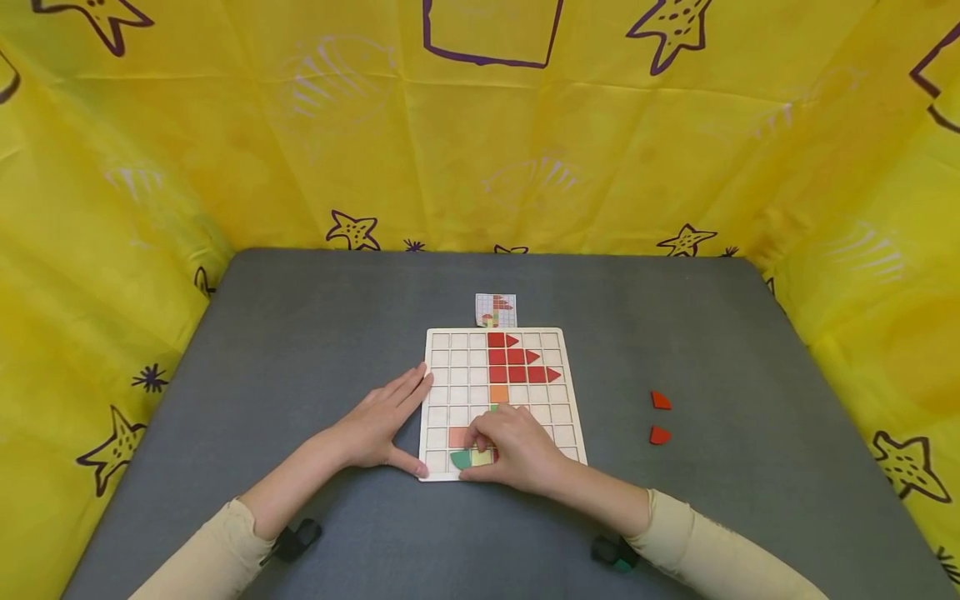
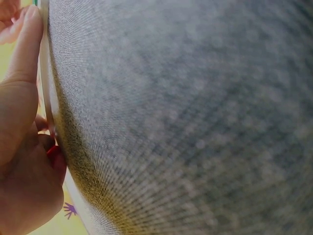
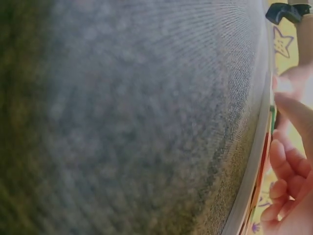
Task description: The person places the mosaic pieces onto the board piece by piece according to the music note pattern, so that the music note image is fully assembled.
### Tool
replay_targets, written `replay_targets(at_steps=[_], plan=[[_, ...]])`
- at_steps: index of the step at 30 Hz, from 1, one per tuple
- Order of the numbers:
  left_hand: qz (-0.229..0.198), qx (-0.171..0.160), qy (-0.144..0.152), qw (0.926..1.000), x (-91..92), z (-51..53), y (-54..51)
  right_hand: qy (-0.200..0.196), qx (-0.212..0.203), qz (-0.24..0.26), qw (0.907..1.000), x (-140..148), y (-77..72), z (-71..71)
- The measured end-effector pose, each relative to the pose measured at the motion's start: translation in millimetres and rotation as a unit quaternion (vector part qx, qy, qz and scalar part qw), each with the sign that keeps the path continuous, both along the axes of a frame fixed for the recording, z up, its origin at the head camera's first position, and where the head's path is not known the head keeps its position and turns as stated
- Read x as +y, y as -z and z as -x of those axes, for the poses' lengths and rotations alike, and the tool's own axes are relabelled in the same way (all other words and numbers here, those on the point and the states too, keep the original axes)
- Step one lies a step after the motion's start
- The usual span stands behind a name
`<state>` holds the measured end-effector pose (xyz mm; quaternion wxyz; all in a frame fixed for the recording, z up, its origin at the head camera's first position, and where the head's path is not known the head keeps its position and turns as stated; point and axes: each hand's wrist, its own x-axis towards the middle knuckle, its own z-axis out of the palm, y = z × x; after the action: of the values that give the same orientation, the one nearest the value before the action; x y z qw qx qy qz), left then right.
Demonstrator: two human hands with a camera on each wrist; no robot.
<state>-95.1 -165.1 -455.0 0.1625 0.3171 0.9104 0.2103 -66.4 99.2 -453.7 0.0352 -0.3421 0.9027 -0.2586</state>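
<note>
A pale gridded board lies on the dark table. My left hand rests along its left edge, fingers extended, thumb at the lower left corner. Over the lower middle is my right hand, its fingers bent and its thumb by the near edge. Beside those fingertips lie a green rounded tile, a pale yellow tile and a salmon square tile. Whether the right fingers pinch a tile is hidden. Red tiles form three rows ending in triangles, above an orange square.
A small printed pattern card lies just beyond the board's far edge. Two red quarter-round tiles lie on the table at the right. Yellow patterned cloth stands behind the table and along both sides.
</note>
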Motion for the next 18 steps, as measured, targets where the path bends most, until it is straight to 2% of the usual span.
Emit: replay_targets(at_steps=[5,12,18], plan=[[0.001,0.002,-0.001,1.0000,-0.2,0.1,0.9,-0.007,0.000,0.013,0.9999,0.3,0.9,0.9],[0.001,0.005,0.000,1.0000,-0.6,0.3,2.3,-0.021,0.054,0.015,0.9982,-2.5,3.4,2.4],[-0.002,0.010,0.004,0.9999,-0.5,0.4,1.8,-0.024,0.066,0.016,0.9974,-3.3,3.9,2.0]])
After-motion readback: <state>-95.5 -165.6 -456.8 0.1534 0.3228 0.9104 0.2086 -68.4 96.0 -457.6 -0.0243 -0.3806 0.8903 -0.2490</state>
